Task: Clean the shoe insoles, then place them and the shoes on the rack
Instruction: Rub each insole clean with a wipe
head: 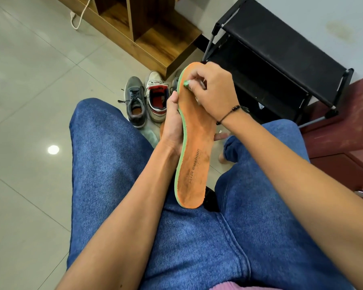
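Jeans point(105, 164) cover our knees; above them our left hand point(173, 124) grips the orange insole point(194, 147) by its edge, while our right hand point(215, 91) pinches a small green brush point(186, 83) against its toe. Beyond, a grey shoe point(134, 101) holds another orange insole; the black rack point(277, 65) stands beside.

An orange insole point(194, 143) edged in green, black lettering near its heel and dark smudges across it — set against blue denim jeans point(113, 164). On the pale grey tiled floor point(29, 80): a grey shoe point(135, 103) with dark laces, a white shoe point(157, 97) lined red. The rack point(270, 65) is black — the cabinet point(344, 132) dark red.
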{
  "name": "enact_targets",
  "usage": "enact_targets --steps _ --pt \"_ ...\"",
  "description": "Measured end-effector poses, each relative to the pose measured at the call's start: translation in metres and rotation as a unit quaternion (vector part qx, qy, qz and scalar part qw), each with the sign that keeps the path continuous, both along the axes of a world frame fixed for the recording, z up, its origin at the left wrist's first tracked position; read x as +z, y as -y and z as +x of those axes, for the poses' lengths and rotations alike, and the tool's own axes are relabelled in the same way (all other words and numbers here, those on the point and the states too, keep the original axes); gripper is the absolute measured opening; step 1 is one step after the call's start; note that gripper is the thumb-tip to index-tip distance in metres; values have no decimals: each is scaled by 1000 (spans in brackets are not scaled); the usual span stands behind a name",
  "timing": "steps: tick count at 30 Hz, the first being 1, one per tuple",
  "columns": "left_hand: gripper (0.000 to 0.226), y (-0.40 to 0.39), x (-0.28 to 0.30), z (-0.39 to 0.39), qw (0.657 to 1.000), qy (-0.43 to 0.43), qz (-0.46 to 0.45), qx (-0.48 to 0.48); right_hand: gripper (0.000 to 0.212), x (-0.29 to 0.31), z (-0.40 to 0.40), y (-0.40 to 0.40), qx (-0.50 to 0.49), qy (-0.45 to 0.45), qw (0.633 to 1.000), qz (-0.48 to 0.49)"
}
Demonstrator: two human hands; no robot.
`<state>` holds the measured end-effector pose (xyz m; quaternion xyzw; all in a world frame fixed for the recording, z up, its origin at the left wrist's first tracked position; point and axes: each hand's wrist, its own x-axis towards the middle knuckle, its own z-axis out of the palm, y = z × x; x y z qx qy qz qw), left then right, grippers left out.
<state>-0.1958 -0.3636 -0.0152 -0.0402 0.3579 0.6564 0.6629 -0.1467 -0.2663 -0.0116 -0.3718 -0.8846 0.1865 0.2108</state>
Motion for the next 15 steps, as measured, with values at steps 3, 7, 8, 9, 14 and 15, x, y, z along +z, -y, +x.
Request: enact_targets --steps 3,7,8,9,14,15 --pt "50 2 4 1 1000 -16 -9 7 12 -4 -7 -2 -10 18 1000 -3" --pt "59 -4 -5 -6 998 17 -16 59 11 2 1 28 46 4 998 -48" --pt "62 -5 -9 -9 997 15 -23 79 12 5 6 37 59 -7 996 -63" --pt "62 -4 -12 -11 996 8 -28 88 13 8 11 47 67 -15 994 -79" --pt "47 -2 -12 -12 994 -33 -42 95 11 12 28 74 87 -6 990 -112" --pt "42 -1 -11 -14 991 -50 -62 109 11 12 27 71 87 2 991 -103"
